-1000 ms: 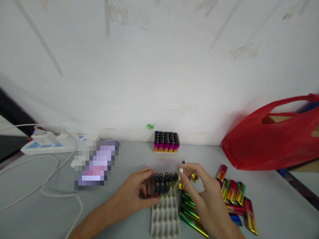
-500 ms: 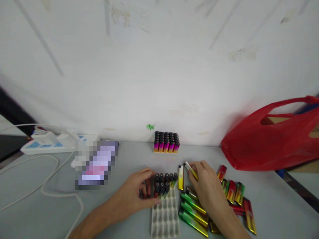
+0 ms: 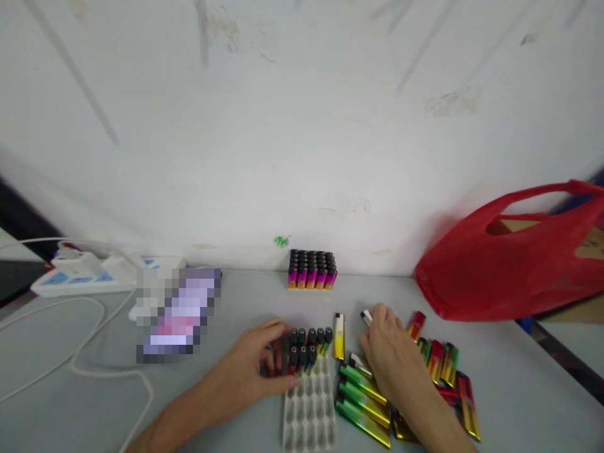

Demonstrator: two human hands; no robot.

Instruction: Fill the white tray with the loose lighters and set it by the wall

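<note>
A pale tray with rows of slots lies at the bottom centre, its far rows holding several upright black-topped lighters. My left hand curls around the tray's far left side, thumb on its edge and fingers by the lighters. Over the loose lighters on the right, my right hand is closed on a white-topped lighter, of which only the tip shows. A yellow and white lighter lies between the hands. Green and yellow lighters lie right of the tray.
A full block of purple lighters stands by the wall. Red and green lighters lie beyond my right hand. A red bag sits at right. At left are a power strip, a blurred phone and white cables.
My right hand has moved slightly right and turned, hiding more of the white-topped lighter. My left hand keeps its place at the tray. The whole view has shifted a little.
</note>
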